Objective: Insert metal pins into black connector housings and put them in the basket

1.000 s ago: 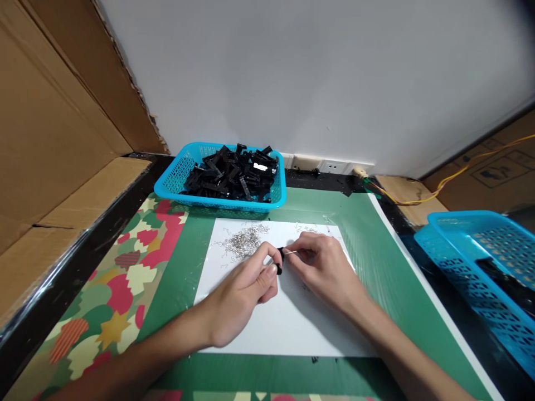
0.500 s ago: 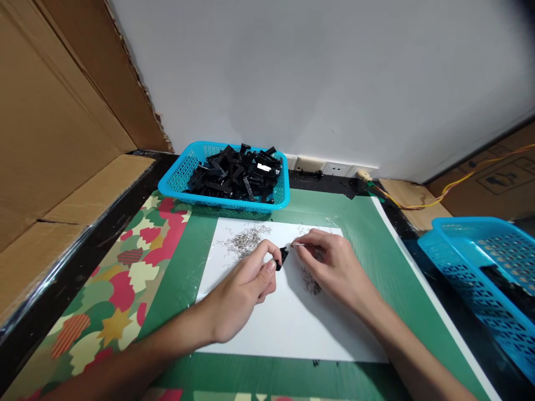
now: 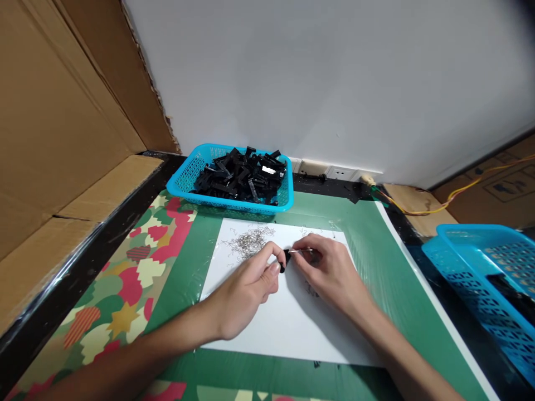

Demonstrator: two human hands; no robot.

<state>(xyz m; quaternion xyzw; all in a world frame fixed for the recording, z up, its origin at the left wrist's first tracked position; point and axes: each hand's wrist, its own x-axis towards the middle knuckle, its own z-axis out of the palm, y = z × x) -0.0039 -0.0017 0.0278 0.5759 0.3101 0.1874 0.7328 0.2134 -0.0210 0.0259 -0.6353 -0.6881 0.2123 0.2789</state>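
My left hand [image 3: 251,284] is closed, with thumb and curled index finger pinching a small black plastic part [image 3: 286,258] above the white sheet. Facing it, my right hand [image 3: 330,264] has its fingers pressed together on a thin silvery metal piece [image 3: 300,250]. The tip of that piece reaches the black part's right side; whether it is inside cannot be seen. A pile of tiny bent metal wires [image 3: 248,240] lies on the white paper [image 3: 267,334] beyond my left hand. More wires [image 3: 311,289] lie partly hidden under my right hand.
A blue basket [image 3: 229,207] heaped with black plastic parts [image 3: 240,175] stands at the back. Another blue basket [image 3: 480,267] with black parts is at the right. Cardboard [image 3: 62,111] walls the left side. Sockets and a yellow cable [image 3: 451,197] run along the wall.
My right hand has moved slightly left, bringing the metal piece up to the black part. The black part has turned a little in my left hand. The whole view has shifted slightly.
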